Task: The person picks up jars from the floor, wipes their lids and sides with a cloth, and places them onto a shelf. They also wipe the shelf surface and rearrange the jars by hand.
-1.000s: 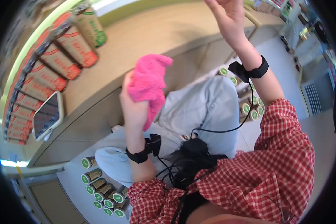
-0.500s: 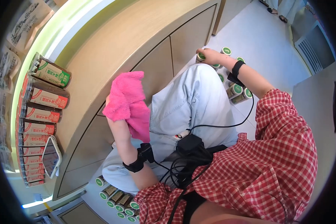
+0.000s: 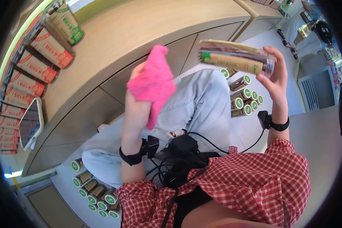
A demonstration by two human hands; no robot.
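My left hand (image 3: 136, 104) is raised in front of me, closed on a pink cloth (image 3: 152, 83) that hangs over the fingers. My right hand (image 3: 276, 78) holds a tall canister (image 3: 235, 57) sideways by its metal base, its green-and-beige label facing me. The canister is level with the cloth and to its right, a gap between them. Below both are my knees in light jeans.
A curved wooden counter (image 3: 133, 34) with cabinet doors runs across the top. A row of red-labelled canisters (image 3: 30, 72) and a phone (image 3: 29, 123) lie on it at left. Several green-lidded canisters stand on the floor at right (image 3: 245, 100) and lower left (image 3: 97, 193).
My right hand went down to the canisters on the floor at right, took one and lifted it up beside the cloth. My left hand kept the pink cloth raised.
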